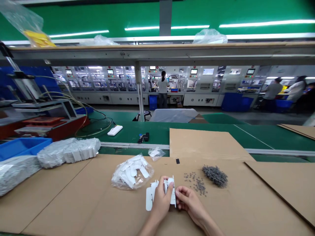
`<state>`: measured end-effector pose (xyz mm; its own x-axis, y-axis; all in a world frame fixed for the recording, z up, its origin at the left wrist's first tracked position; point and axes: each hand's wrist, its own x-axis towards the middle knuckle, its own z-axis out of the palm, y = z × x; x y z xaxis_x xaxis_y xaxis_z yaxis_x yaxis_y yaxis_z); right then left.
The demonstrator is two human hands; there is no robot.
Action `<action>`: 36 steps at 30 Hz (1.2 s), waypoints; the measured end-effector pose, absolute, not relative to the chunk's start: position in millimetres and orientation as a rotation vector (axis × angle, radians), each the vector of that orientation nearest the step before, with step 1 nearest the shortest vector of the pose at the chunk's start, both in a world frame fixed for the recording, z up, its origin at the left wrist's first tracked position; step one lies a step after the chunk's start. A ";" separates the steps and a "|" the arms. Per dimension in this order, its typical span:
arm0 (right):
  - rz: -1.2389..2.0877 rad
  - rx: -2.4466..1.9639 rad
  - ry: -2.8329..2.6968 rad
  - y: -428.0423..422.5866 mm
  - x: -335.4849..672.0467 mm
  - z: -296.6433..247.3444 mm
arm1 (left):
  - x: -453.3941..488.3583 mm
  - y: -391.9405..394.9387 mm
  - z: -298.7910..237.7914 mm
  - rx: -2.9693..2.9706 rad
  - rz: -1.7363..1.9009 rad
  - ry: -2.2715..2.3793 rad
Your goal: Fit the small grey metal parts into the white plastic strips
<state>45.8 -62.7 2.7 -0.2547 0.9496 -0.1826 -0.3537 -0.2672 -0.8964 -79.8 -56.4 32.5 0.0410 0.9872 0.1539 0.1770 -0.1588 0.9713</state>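
My left hand (161, 198) is closed round a small stack of white plastic parts (170, 187), held upright above the cardboard sheet (98, 203). My right hand (188, 200) is beside it with fingers pinched against the stack's right edge. More white parts (149, 198) lie flat just left of my left hand. A clear bag of white parts (131, 172) rests further left. A pile of small grey pieces (215, 175) lies to the right, with several loose grey pieces (195, 183) scattered nearer my right hand.
Wrapped bundles of white parts (70, 151) and a blue bin (22, 146) sit at left. A green conveyor belt (137, 131) runs behind, carrying a white device (115, 130) and a black tool (144, 137). A red-based press (46, 123) stands at far left. People work at machines behind.
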 end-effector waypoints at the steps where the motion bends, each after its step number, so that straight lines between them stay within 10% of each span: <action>1: 1.688 -0.965 -0.937 -62.7 45.8 1.9 | -79.1 -57.7 33.7 1.486 1.212 1.239; 9: 1.696 -1.016 -0.977 -59.7 54.8 0.5 | -82.5 -51.8 25.3 1.466 1.231 1.291; 23: 0.558 -1.445 -1.757 -51.9 88.5 -7.0 | -93.4 -28.8 8.9 0.864 1.463 0.928; 36: 0.628 -1.325 -1.808 -65.5 64.1 8.7 | -87.5 -35.4 7.6 0.935 1.280 0.934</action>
